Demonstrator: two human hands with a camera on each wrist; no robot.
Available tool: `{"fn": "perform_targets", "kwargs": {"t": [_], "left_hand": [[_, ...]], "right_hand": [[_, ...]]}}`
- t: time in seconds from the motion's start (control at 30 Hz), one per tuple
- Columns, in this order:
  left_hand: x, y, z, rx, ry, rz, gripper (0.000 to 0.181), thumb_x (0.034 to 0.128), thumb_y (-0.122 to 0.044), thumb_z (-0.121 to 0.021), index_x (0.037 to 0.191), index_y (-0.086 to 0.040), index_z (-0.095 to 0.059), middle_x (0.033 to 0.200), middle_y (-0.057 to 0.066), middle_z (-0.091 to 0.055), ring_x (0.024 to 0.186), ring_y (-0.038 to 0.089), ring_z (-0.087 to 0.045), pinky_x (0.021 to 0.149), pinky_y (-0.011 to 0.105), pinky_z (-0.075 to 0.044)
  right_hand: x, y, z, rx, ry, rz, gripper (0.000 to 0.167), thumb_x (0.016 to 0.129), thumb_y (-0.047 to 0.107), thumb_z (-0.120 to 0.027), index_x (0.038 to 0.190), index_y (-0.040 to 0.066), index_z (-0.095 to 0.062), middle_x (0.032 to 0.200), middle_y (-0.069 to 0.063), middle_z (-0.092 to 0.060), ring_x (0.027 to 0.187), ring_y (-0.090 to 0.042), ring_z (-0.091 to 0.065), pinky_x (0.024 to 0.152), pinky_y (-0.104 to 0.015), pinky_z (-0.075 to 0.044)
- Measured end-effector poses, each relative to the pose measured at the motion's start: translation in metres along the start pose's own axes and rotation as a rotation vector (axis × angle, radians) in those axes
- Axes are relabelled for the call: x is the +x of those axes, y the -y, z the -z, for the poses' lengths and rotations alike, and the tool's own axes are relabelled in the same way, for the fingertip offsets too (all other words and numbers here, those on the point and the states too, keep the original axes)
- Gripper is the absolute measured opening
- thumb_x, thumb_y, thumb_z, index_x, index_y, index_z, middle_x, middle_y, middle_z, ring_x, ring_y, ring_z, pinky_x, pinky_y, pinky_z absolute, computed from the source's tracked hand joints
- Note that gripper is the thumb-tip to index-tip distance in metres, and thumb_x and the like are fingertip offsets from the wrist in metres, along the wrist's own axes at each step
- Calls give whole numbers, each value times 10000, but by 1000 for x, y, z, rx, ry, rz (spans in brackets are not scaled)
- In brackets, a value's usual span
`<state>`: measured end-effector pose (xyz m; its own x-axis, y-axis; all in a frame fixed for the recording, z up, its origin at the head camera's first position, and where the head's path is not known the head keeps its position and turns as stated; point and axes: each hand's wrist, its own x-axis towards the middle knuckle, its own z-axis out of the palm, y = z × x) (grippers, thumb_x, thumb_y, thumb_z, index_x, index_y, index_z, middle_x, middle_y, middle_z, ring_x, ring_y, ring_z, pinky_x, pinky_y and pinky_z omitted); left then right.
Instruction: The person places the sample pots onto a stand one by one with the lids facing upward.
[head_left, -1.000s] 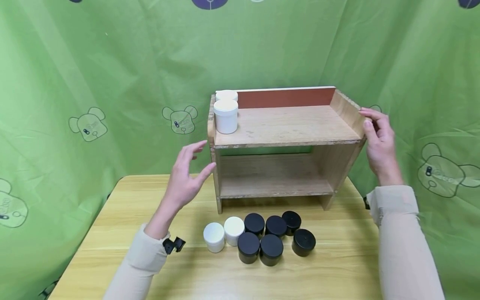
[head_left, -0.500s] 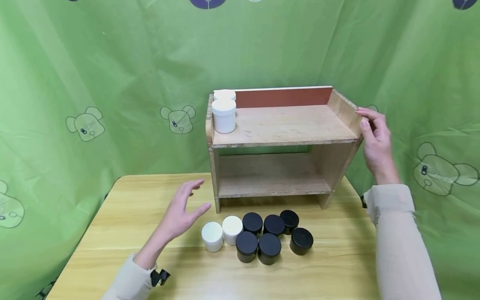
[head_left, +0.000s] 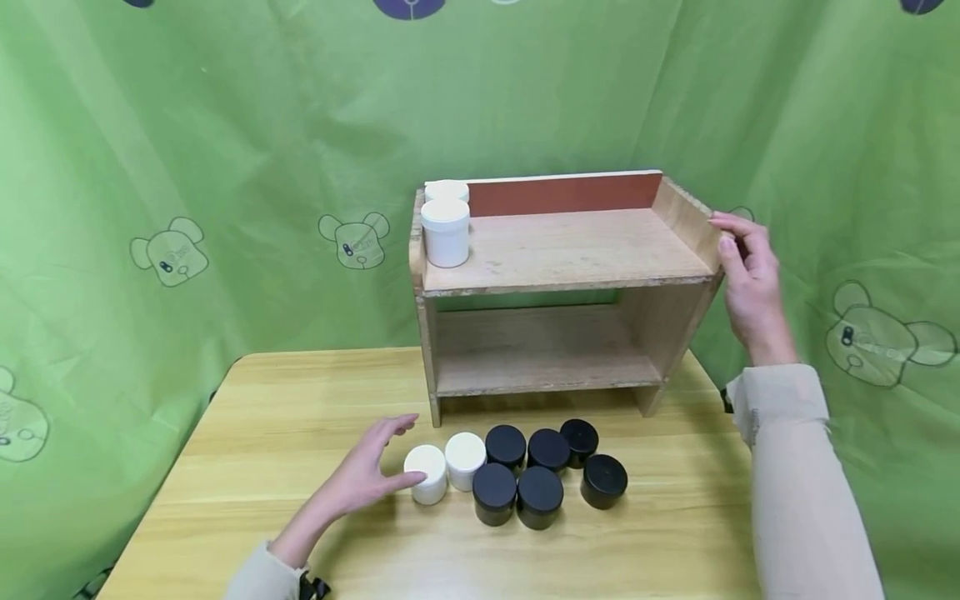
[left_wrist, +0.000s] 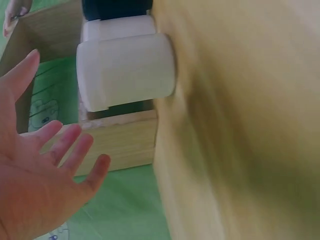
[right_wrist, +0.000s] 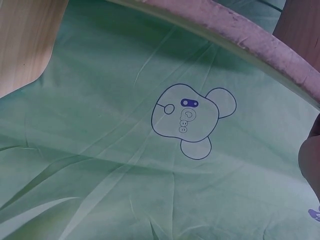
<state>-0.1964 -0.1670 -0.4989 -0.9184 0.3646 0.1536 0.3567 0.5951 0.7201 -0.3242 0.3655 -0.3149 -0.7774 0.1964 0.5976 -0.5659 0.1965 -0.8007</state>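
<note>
Beside the leftmost white lidded jar (head_left: pixel 430 463) on the table, my left hand (head_left: pixel 358 478) is spread, thumb in front and fingers behind. The left wrist view shows a gap between that jar (left_wrist: pixel 132 72) and the left hand (left_wrist: pixel 42 182), whose fingers are extended. Another white jar (head_left: pixel 466 461) stands just to its right. My right hand (head_left: pixel 756 287) grips the top of the right side panel of a two-tier wooden shelf (head_left: pixel 577 246). Only a small part of the right hand (right_wrist: pixel 311 162) shows at the right edge of the right wrist view.
Several black lidded jars (head_left: pixel 495 494) stand right of the white ones, in front of the shelf. On the upper tier, two white jars (head_left: pixel 447 235) sit one behind the other at the left end. A green curtain (head_left: pixel 247 133) hangs behind the wooden table (head_left: pixel 247 433).
My left hand has come down from beside the shelf's left side to the leftmost white jar on the table. The right hand keeps its grip on the shelf.
</note>
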Motion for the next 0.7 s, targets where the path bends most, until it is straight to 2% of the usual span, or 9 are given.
{"fn": "perform_targets", "kwargs": {"t": [0.13,0.33,0.53,0.7], "left_hand": [[-3,8,-6,-2,34,13,954,789,-455,-874,1572,-166,-412,1490,93,-547,1366,299,-520,1171,569,-448],[-4,15,-14,-20,63,-9,879,838,-396,-846,1550,-95,-426,1445,129,-577,1330,312,-560,1154,570,-464],[-5,18,-18,-1,67,-32,766,877,-373,-820,1501,-83,-485,1403,83,-603,1286,268,-586,1112,542,-508],[-7,16,-19,-3,82,-59,723,889,-359,-810,1474,-58,-512,1403,90,-607,1293,316,-589,1090,577,-519]], "right_hand": [[1,1,-1,7,6,7,336,1083,106,-480,1399,82,-592,1456,34,-514,1456,-173,-390,1235,-179,-319],[1,-1,-1,1,-3,18,330,1081,92,-479,1389,73,-595,1446,36,-523,1449,-178,-397,1239,-187,-320],[0,-3,-2,44,-13,48,319,1071,63,-488,1364,47,-612,1419,19,-539,1425,-178,-419,1216,-180,-342],[-1,-3,-4,76,-20,103,314,1059,17,-484,1338,11,-627,1384,-9,-571,1384,-192,-458,1173,-175,-379]]}}
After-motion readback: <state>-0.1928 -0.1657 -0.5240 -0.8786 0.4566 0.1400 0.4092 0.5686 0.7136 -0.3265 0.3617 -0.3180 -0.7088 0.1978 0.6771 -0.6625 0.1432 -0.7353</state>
